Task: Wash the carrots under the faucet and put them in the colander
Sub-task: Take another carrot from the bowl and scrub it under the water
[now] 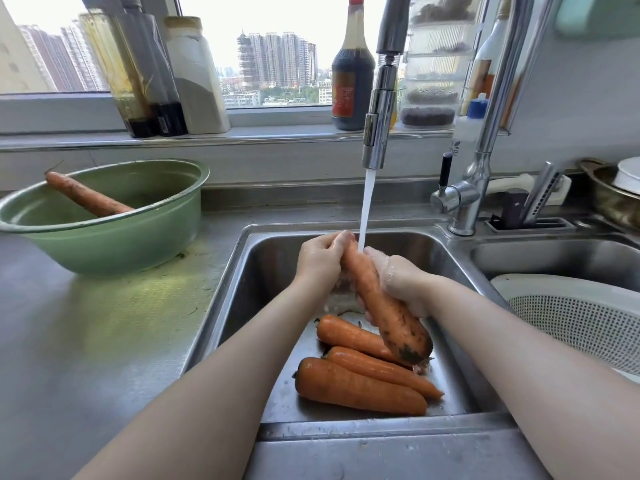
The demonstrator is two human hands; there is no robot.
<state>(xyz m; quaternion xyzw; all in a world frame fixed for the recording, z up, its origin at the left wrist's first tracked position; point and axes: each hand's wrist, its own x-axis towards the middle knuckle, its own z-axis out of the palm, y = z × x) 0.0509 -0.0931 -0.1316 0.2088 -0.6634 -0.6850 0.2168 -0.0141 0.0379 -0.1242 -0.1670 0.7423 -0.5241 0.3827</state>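
Head camera looks down on the washing step, mid-rinse. The left hand point(320, 259) curls round the thin tip of a carrot point(384, 306) and the right hand point(403, 285) grips its middle. Both are closed on it, holding it tilted under the water point(366, 202) running from the faucet point(377, 126), above the sink point(239, 306). The stream lands near the tip; the thick end, nearer the camera, shows dark dirt, so I judge this carrot only partly clean. Three carrots point(360, 389) lie wet on the sink floor just below — whether they are finished I cannot tell. One muddy carrot point(86, 197) waits in the green bowl point(104, 244) on the counter to the left. The colander point(571, 317) sits in the neighbouring basin to the right, with nothing visible in it. The next move, as I read it, is to bring the thick end under the stream and rub it, then carry the carrot right — over the divider — into the colander.
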